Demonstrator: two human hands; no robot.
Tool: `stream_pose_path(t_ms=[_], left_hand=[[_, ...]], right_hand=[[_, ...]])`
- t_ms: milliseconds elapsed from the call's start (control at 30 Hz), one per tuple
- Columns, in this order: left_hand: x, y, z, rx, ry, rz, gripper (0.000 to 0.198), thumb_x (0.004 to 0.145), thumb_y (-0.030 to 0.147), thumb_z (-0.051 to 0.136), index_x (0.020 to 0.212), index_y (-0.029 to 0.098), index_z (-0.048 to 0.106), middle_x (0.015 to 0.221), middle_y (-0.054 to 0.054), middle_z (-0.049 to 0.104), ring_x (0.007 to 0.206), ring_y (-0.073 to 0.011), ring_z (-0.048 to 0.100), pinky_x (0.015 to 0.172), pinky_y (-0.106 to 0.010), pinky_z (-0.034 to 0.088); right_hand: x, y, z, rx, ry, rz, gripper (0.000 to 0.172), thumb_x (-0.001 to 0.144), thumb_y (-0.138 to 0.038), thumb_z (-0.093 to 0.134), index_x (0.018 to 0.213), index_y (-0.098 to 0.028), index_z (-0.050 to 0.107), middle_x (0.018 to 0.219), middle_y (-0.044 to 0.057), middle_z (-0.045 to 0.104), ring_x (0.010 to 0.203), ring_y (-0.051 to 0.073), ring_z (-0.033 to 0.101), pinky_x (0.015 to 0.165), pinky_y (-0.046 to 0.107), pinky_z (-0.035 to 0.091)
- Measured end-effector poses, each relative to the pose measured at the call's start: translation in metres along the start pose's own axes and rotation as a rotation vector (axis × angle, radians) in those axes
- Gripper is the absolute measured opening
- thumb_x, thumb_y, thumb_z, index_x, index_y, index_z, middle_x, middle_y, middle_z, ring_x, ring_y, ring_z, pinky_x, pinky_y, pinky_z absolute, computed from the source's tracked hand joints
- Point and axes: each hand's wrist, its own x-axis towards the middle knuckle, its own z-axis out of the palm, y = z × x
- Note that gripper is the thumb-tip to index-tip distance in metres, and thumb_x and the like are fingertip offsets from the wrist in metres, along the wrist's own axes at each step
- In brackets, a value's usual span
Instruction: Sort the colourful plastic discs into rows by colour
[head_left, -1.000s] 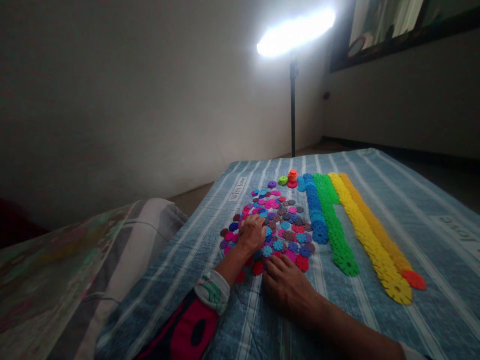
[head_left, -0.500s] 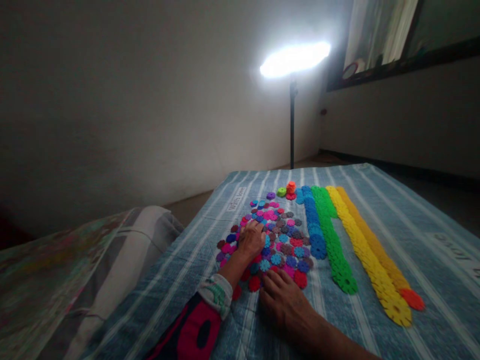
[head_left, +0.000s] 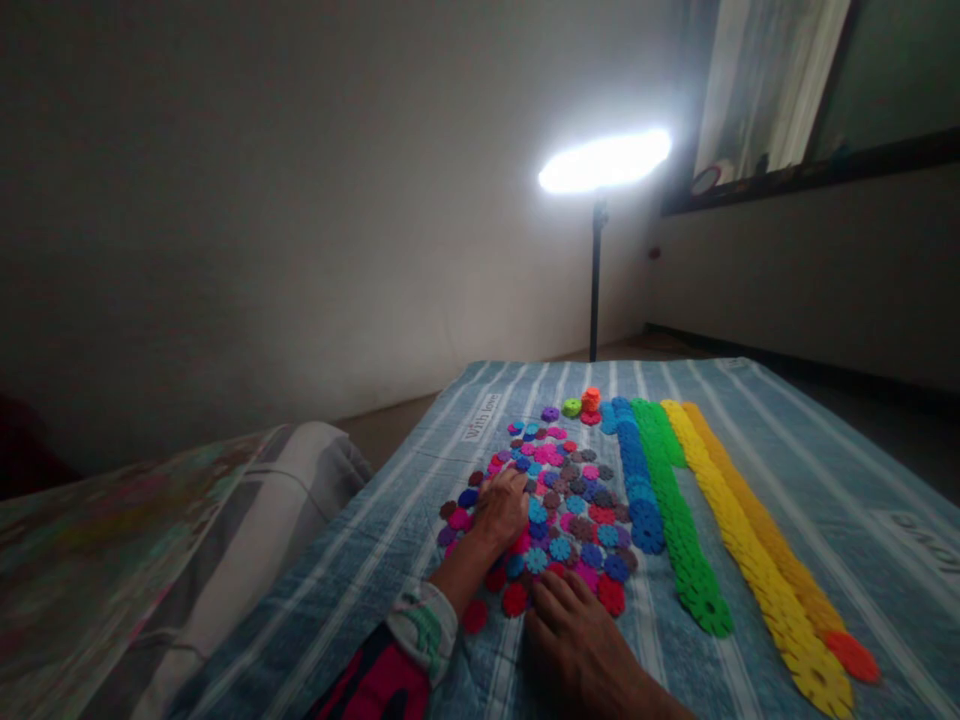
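A spread of flower-shaped discs point(head_left: 559, 548) in pink, blue, purple, brown and red lies on the striped cloth. My left hand point(head_left: 501, 508) is palm down over the left part of this spread, its fingers bent down and slightly apart among the discs. Their tips are partly hidden, and I make out no disc held. My right hand point(head_left: 571, 622) rests palm down at the near edge, beside a red disc point(head_left: 611, 594), with its fingers loosely laid out. Another red disc point(head_left: 514, 600) lies between the two hands.
Overlapping rows of blue point(head_left: 634, 475), green point(head_left: 679, 530), yellow point(head_left: 750, 565) and orange discs point(head_left: 757, 530) run along the right. Small stacks, including an orange one point(head_left: 591, 402), stand at the far end. A lit lamp point(head_left: 606, 160) is behind; a draped surface point(head_left: 292, 490) lies left.
The view has tilted up, so everything sits lower in the picture. Both hands stay at nearly the same places on the discs, and the rows look unchanged.
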Motion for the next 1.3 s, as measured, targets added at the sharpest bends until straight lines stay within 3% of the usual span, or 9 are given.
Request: stream_pose_path(t_ms=[500,800,1067,1300], left_hand=[[-0.001,-0.006,-0.002,0.007,-0.023,-0.038,0.025,0.088,0.011,0.04,0.101,0.015,0.061,0.115,-0.011,0.065,0.113,-0.0217,0.056,0.098,-0.032,0.039],[-0.002,-0.014,0.003,0.018,-0.021,-0.054,0.028,0.089,0.014,0.039,0.107,0.017,0.06,0.117,-0.012,0.064,0.113,-0.0227,0.055,0.098,-0.035,0.037],[-0.002,-0.015,0.001,0.019,0.004,-0.017,0.028,0.085,0.007,0.037,0.096,0.014,0.062,0.106,-0.012,0.066,0.103,-0.0225,0.057,0.09,-0.032,0.039],[0.001,-0.022,0.008,-0.002,0.024,0.035,0.025,0.084,0.005,0.037,0.087,0.015,0.06,0.097,-0.011,0.065,0.096,-0.0207,0.057,0.086,-0.029,0.04]], right_hand=[[0.0,0.006,0.015,-0.022,0.184,-0.065,0.014,0.088,-0.035,0.058,0.093,-0.022,0.06,0.104,0.006,0.068,0.096,0.024,0.059,0.089,0.039,0.043],[-0.009,0.006,0.026,-0.044,0.121,-0.063,0.017,0.087,-0.036,0.06,0.097,-0.022,0.06,0.106,0.007,0.067,0.101,0.025,0.056,0.093,0.04,0.041],[-0.006,0.009,0.02,-0.049,0.136,-0.087,0.017,0.088,-0.037,0.058,0.096,-0.022,0.061,0.105,0.007,0.068,0.1,0.024,0.055,0.093,0.038,0.04],[-0.011,0.007,0.028,-0.052,0.061,-0.064,0.017,0.088,-0.036,0.059,0.096,-0.021,0.061,0.109,0.009,0.067,0.103,0.025,0.056,0.094,0.041,0.04]])
